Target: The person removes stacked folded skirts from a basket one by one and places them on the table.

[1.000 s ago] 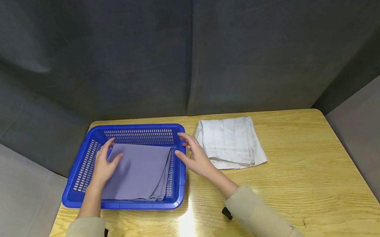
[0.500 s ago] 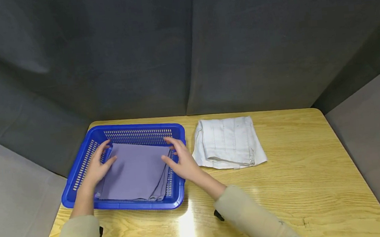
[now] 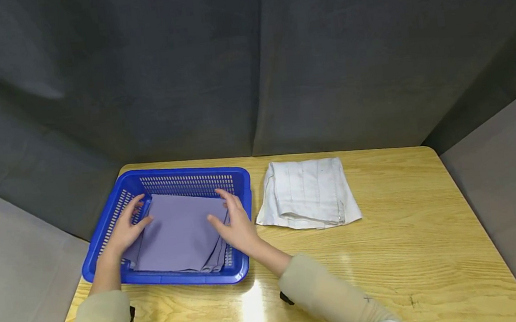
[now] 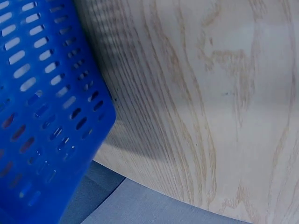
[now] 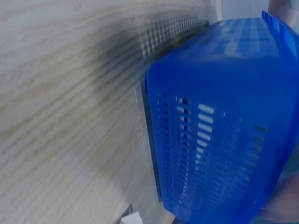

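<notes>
A folded purple cloth [image 3: 181, 231] lies flat in a blue plastic basket [image 3: 171, 277] in the head view. My left hand [image 3: 126, 234] is over the basket's left part, beside the cloth's left edge, thumb and fingers spread apart. Over the cloth's right edge hovers my right hand [image 3: 236, 229], its thumb apart from the loosely bent fingers. Neither hand grips anything; whether fingertips touch the cloth I cannot tell. The left wrist view shows the basket's slotted wall [image 4: 51, 93] without the hand. In the right wrist view, a blurred bit of hand [image 5: 286, 200] shows past the basket [image 5: 205, 154].
Right of the basket, a folded white fabric item [image 3: 309, 192] with stitched seams lies on the wooden table [image 3: 407, 240]. A dark curtain [image 3: 346, 61] hangs along the table's back edge. Grey panels [image 3: 512, 174] stand at the sides.
My right hand has moved left, from the basket's right rim to over the cloth's right edge. My left hand has shifted left and slightly nearer, off the cloth. Basket and cloth appear still.
</notes>
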The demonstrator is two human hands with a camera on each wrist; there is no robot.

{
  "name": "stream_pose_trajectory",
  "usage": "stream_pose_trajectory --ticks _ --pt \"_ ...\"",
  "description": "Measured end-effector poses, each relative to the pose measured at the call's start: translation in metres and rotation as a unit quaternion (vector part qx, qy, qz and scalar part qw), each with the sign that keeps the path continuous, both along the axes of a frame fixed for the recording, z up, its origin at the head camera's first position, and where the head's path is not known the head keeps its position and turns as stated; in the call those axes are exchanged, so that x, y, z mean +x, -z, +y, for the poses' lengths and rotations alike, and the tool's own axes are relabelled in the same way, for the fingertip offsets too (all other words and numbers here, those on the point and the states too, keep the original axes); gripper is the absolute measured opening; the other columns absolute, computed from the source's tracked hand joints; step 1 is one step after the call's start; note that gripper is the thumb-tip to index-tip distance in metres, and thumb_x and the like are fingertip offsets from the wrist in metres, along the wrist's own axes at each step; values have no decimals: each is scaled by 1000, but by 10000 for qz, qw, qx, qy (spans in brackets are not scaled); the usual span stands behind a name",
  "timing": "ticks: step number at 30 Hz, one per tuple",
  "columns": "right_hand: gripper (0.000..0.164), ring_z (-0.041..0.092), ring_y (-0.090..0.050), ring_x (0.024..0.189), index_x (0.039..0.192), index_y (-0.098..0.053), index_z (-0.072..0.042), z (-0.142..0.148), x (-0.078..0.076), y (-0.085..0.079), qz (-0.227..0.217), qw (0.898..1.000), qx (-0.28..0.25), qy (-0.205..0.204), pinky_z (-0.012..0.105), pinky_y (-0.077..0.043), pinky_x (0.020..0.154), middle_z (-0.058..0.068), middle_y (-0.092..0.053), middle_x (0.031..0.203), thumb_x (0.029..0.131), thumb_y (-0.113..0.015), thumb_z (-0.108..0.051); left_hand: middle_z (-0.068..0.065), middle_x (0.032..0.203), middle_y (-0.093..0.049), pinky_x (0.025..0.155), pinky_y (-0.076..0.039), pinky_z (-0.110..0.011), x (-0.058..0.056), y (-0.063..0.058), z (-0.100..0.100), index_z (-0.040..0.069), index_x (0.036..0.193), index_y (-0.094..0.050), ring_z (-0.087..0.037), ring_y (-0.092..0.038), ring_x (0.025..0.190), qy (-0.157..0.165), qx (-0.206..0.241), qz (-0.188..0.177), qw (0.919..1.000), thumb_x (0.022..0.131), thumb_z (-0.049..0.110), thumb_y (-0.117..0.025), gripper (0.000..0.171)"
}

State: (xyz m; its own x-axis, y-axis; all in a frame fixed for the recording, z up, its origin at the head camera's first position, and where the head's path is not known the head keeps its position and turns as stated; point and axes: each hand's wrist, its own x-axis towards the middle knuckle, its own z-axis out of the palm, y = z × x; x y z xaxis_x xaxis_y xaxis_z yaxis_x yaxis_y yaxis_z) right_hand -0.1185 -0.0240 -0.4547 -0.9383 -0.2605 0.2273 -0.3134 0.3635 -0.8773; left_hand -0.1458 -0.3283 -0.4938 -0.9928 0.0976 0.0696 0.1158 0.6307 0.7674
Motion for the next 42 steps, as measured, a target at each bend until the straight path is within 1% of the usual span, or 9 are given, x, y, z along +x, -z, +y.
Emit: stream_pose_trajectory --ticks 4,10,14,18,24,28,33,39,42 --pt "62 32 -48 111 137 -34 -6 -7 4 0 -252 9995 -125 105 43 -43 91 19 -42 131 84 -62 -21 -33 128 -38 95 -27 -61 1 -1 -3 -1 139 -28 -50 -35 115 8 -42 -345 9994 87 9 -59 61" --pt "64 37 -47 113 137 -33 -5 -17 6 2 -536 9980 -198 279 45 -41 93 22 -39 130 83 -63 -21 -34 128 -36 92 -29 -63 2 2 -6 0 140 -25 -51 -34 116 70 -86 -654 9978 87 11 -59 65" --pt "65 36 -41 122 138 -31 -5 -22 5 5 -833 9959 -124 340 46 -36 99 23 -35 136 84 -62 -22 -34 130 -33 93 -28 -64 2 4 -7 1 142 -22 -52 -33 117 61 -39 -867 9962 87 11 -59 66" --pt "66 38 -34 127 139 -30 -6 -27 3 7 -1133 9923 -64 490 50 -33 101 23 -33 138 83 -62 -22 -33 132 -31 93 -28 -63 2 5 -6 2 143 -19 -51 -32 117 86 -40 -1053 9944 88 11 -58 68" --pt "68 42 -41 120 138 -30 -6 -36 0 9 -1493 9865 105 666 50 -38 97 27 -34 136 81 -64 -22 -33 135 -28 94 -27 -63 0 8 -8 5 145 -16 -52 -30 119 79 -108 -1241 9922 89 15 -58 71" --pt "69 42 -44 117 138 -29 -8 -39 -1 12 -1853 9787 25 881 48 -39 96 28 -34 133 80 -65 -22 -33 136 -27 95 -27 -63 0 10 -8 7 145 -16 -52 -29 120 92 -138 -1320 9911 89 17 -58 71" --pt "71 42 -45 116 139 -29 -10 -44 -3 13 -2437 9623 -159 1195 47 -40 96 29 -31 133 80 -66 -21 -33 138 -25 95 -27 -63 0 10 -8 8 145 -15 -53 -27 122 94 -155 -1434 9895 89 20 -59 73" --pt "71 41 -46 113 137 -31 -11 -48 -6 18 -2737 9493 -200 1534 46 -41 94 27 -35 129 78 -69 -18 -35 138 -22 96 -27 -64 1 10 -7 9 146 -15 -55 -24 123 84 -137 -1564 9876 88 21 -59 74" --pt "72 41 -47 112 137 -31 -10 -49 -7 20 -2865 9430 -252 1673 46 -42 93 26 -37 126 77 -70 -16 -37 138 -20 96 -26 -64 0 10 -6 8 146 -13 -57 -23 123 142 -149 -1609 9868 89 21 -58 73"
